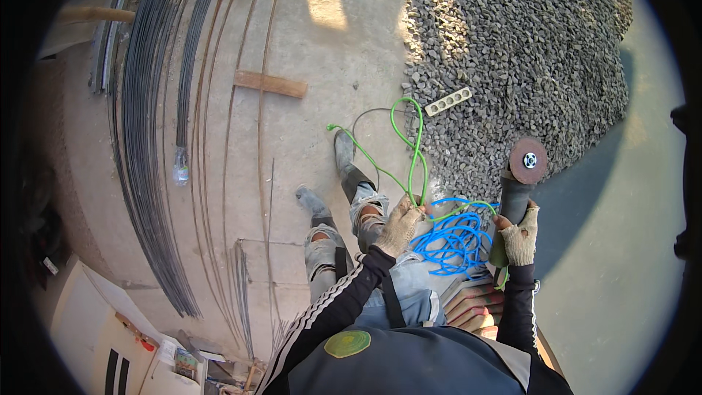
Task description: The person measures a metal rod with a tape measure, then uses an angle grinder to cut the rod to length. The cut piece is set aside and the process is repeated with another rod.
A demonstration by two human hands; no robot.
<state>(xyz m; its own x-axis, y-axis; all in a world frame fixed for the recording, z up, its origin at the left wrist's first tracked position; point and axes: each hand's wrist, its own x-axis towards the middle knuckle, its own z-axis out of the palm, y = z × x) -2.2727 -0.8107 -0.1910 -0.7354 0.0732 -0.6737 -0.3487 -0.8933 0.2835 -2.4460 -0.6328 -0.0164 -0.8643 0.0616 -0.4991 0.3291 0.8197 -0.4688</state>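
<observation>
My right hand (521,240), in a fingerless knit glove, is wrapped round the dark body of an angle grinder (514,201). Its reddish-brown disc (521,172) points away from me, with a metal nut in the centre. In a matching glove, my left hand (400,228) is closed on a bright green power cord (418,148). The cord rises from that hand in a loop, and one stretch runs across to the grinder. Its plug (332,126) hangs out to the left, over my boots. Below and between my hands lies a tangled blue hose or cable (457,245).
Grey gravel (519,51) is heaped ahead on the right, with a white power strip (448,102) at its edge. Long steel bars (150,88) lie along the left. A wooden block (270,83) rests across thin rods, and a plastic bottle (180,167) sits at the bar ends.
</observation>
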